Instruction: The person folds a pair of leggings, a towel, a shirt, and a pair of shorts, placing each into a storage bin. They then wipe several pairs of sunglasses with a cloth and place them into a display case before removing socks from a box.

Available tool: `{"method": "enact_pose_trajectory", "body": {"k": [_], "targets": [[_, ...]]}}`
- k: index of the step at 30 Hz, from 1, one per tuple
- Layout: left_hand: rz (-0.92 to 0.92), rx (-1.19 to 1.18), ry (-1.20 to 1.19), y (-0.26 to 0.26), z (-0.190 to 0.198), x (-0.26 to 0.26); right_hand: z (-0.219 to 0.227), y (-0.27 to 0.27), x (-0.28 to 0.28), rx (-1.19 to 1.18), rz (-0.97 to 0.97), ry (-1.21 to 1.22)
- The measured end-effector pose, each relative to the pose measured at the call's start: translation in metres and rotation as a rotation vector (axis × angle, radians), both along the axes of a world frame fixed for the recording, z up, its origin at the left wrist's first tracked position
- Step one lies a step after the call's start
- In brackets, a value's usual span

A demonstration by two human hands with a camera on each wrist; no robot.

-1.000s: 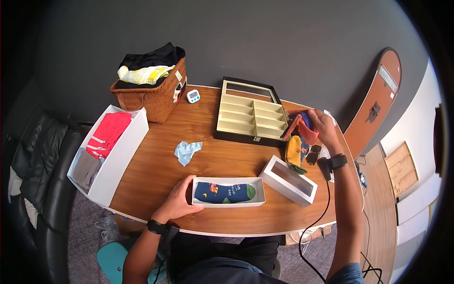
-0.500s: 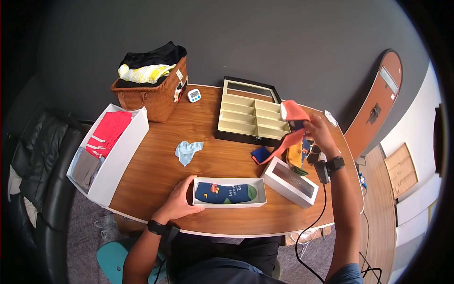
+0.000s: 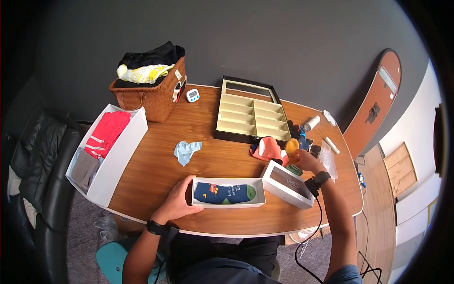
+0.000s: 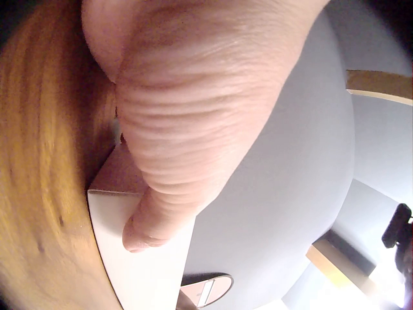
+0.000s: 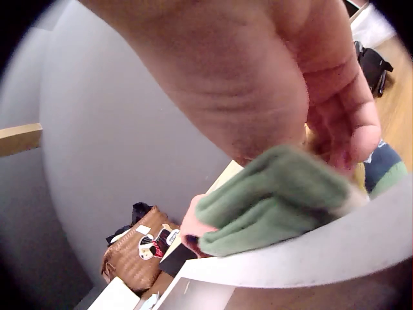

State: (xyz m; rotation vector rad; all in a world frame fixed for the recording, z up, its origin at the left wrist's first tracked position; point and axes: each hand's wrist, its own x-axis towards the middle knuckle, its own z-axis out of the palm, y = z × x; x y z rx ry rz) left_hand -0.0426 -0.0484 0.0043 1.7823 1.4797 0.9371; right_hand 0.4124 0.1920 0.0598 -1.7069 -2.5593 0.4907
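Note:
An open white box (image 3: pixel 229 205) near the table's front edge holds folded navy socks (image 3: pixel 222 192) with green ends. My left hand (image 3: pixel 180 201) grips its left end, thumb along the front wall (image 4: pixel 142 258). To the right, my right hand (image 3: pixel 309 162) pinches a mustard sock with a green part (image 5: pixel 271 200), just behind the white windowed lid (image 3: pixel 288 185). Coral socks (image 3: pixel 268 150) lie to the left of that hand. A divided case (image 3: pixel 253 116) with its lid raised stands behind them.
A white box with red and grey clothes (image 3: pixel 124 154), a brown basket (image 3: pixel 163 102) and a timer (image 3: pixel 192 95) stand at the left. A light blue cloth (image 3: pixel 187 152) lies mid-table. At the right are a white roll (image 3: pixel 312 123), a plastic bag (image 3: pixel 327 161) and a cable (image 3: pixel 319 213).
The right hand has let go of the coral socks, now lying by the case, and moved down and nearer to the mustard sock. The left hand has stayed on the box.

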Motion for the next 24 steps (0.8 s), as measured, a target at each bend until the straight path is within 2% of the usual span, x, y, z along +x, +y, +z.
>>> {"method": "enact_pose_trajectory", "body": {"k": [2,3,5,7,9,11,13,15,16,17,19,21,23,24], "targets": [[0.008,0.003,0.002,-0.001,0.0,0.0,0.011,-0.003,-0.009,-0.199,-0.16,0.048],[0.006,0.0,0.006,-0.001,0.002,0.0,0.012,0.001,-0.007,-0.199,-0.157,0.047],[0.007,-0.008,0.01,-0.001,0.002,0.0,0.014,0.011,0.003,-0.345,-0.128,0.428],[-0.011,0.038,-0.017,-0.001,0.0,0.0,0.052,-0.007,-0.025,-0.224,-0.184,0.678],[-0.011,0.034,-0.014,-0.001,0.001,0.001,0.075,-0.008,-0.045,-0.104,-0.15,0.965],[-0.005,0.033,-0.014,-0.001,0.001,0.001,0.102,-0.015,-0.066,-0.035,-0.134,0.991],[-0.007,0.038,-0.011,-0.001,0.001,0.001,0.102,-0.013,-0.073,0.025,-0.108,1.019],[0.002,0.028,-0.002,-0.001,0.0,0.001,0.095,-0.013,-0.081,0.289,0.091,0.498],[0.0,0.024,0.004,-0.001,0.0,0.001,0.092,-0.017,-0.085,0.177,0.087,0.252],[0.01,0.019,0.005,-0.001,0.0,0.0,0.09,-0.029,-0.094,0.142,0.182,0.12],[0.007,0.028,0.014,-0.001,0.0,0.0,0.089,-0.068,-0.127,0.043,0.219,0.137],[0.0,0.041,0.011,-0.001,0.0,0.0,0.063,-0.089,-0.147,-0.116,0.454,0.187],[-0.005,0.023,0.027,-0.001,0.002,0.0,0.044,-0.115,-0.168,-0.105,0.621,0.059],[-0.004,0.022,0.031,-0.001,0.003,0.0,0.037,-0.126,-0.18,-0.118,0.625,-0.043]]}}
